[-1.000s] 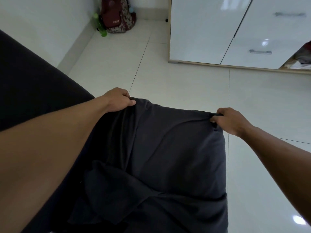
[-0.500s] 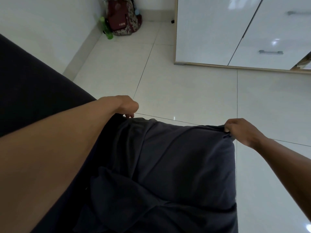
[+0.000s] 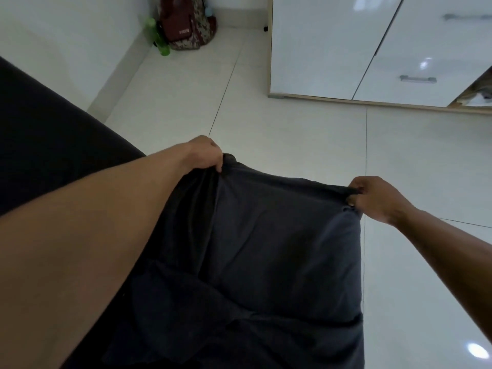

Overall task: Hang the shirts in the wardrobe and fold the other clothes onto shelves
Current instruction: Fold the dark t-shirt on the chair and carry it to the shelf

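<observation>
Dark grey garment (image 3: 279,249), held up by its top edge between two hands and clear of the floor; I cannot tell what kind of clothing it is.

Left hand (image 3: 203,155): fingers curled over the upper left corner, cloth bunched under the fingertips. The hold is closed and firm.

Right hand (image 3: 372,198): thumb and curled fingers pinch the upper right corner, where the hem is gathered into a thin, tight fold. The hold is closed.

Between the two grips the top edge runs nearly taut, dipping slightly toward the right hand. Below the grips the cloth hangs as a broad panel. Its right side drops straight down from the right hand. Under the left hand it falls in deeper vertical folds. Lower down, a loose flap crosses the panel at a slant.

Beyond the grips lies a pale tiled floor (image 3: 292,134), glossy, with a light reflected on it. Further out past the right hand stands a white wardrobe (image 3: 319,49) with glossy fronts and a metal drawer handle (image 3: 418,79). An open compartment (image 3: 479,94) shows at its far right, with contents too small to identify.

Out past the left hand, in the corner of the room, a maroon backpack (image 3: 186,25) sits against the wall with a green bottle (image 3: 159,41) just beside it.

A dark surface (image 3: 53,123) lies beside and behind the left forearm.
</observation>
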Available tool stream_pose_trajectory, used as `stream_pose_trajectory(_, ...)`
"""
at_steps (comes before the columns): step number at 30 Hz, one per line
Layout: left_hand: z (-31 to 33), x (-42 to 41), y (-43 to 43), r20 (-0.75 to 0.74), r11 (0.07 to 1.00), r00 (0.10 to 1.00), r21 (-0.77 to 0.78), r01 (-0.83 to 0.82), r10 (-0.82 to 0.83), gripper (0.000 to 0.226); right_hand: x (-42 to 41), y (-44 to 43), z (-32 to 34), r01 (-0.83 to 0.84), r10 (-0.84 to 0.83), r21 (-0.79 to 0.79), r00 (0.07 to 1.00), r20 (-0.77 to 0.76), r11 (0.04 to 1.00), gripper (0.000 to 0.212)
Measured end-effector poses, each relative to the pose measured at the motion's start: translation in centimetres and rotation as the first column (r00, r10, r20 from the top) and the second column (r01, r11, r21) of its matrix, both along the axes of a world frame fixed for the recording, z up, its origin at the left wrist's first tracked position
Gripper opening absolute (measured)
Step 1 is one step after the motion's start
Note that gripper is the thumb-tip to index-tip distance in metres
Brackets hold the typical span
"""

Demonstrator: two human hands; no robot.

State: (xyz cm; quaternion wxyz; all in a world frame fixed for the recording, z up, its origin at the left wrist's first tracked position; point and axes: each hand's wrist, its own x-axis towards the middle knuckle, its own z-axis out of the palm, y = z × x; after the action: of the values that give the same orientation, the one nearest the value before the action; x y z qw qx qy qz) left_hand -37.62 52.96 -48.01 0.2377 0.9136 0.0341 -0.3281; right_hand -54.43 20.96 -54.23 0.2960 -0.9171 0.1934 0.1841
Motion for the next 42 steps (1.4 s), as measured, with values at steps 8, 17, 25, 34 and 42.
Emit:
stream_pose_trajectory(8, 2.8, -0.3, 0.4, -0.325, 0.963, 0.930, -0.145, -0.227, 0.171, 0.036, -3.1, 1.0, 2.0, -0.018, 0.025, -0.026, 0.953, 0.303, 0.999, 0.014)
stream_pose_trajectory(17, 3.5, -0.7, -0.5, 0.061, 0.886, 0.943, -0.367, -0.284, 0.328, 0.043, -4.3, 0.8, 2.7, -0.191, 0.192, -0.026, 0.979, 0.068, 0.981, 0.019)
stream_pose_trajectory(25, 1.8, 1.4, -0.1, 0.021, 0.847, 0.912, -0.380, -0.371, 0.409, 0.037, -3.4, -3.1, 0.6, -0.273, 0.232, -0.110, 0.928, -0.290, 0.956, 0.013)
stream_pose_trajectory(34, 1.8, 3.4, -1.9, -0.054, 0.859, 0.934, -0.377, -0.347, 0.354, 0.034, -4.9, -6.0, -2.8, -0.209, 0.159, -0.263, 0.967, -0.200, 0.942, 0.011)
stream_pose_trajectory(42, 6.6, 2.5, -2.6, -0.223, 0.858, 0.938, -0.389, -0.336, 0.266, 0.024, -8.0, -5.8, -1.3, -0.097, 0.130, -0.346, 0.989, 0.072, 0.933, 0.028)
